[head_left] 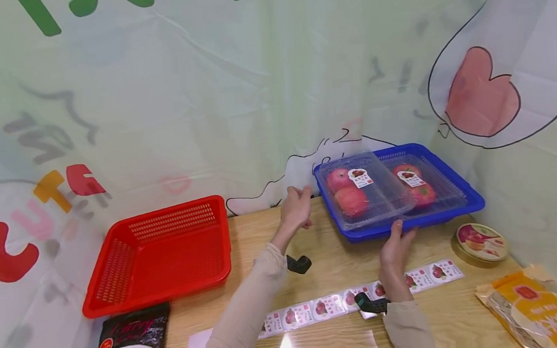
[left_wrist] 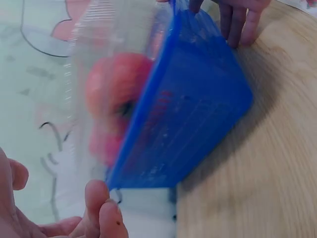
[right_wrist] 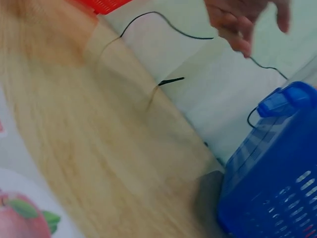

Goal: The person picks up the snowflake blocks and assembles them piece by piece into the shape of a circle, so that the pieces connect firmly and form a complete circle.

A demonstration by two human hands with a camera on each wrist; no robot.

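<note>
A blue basket [head_left: 355, 237] at the back right carries two clear plastic boxes of red apples, each bearing a white apple label. The left box [head_left: 381, 188] lies tilted, overlapping the right box [head_left: 447, 197]. My right hand [head_left: 394, 255] grips the basket's front rim, thumb on top and fingers underneath. In the left wrist view the basket [left_wrist: 198, 109] leans with its underside showing. My left hand [head_left: 296, 208] hovers left of the basket, apart from it, fingers loosely bent around nothing; the right wrist view shows that hand [right_wrist: 242, 20] too.
A red basket [head_left: 178, 262] stands at the left, with a black food packet [head_left: 130, 340] in front. A strip of apple labels [head_left: 326, 306] crosses the wooden table below my arms. Round tin [head_left: 481, 242] and yellow packet [head_left: 535, 307] lie at the right. A printed curtain [head_left: 229, 91] hangs behind.
</note>
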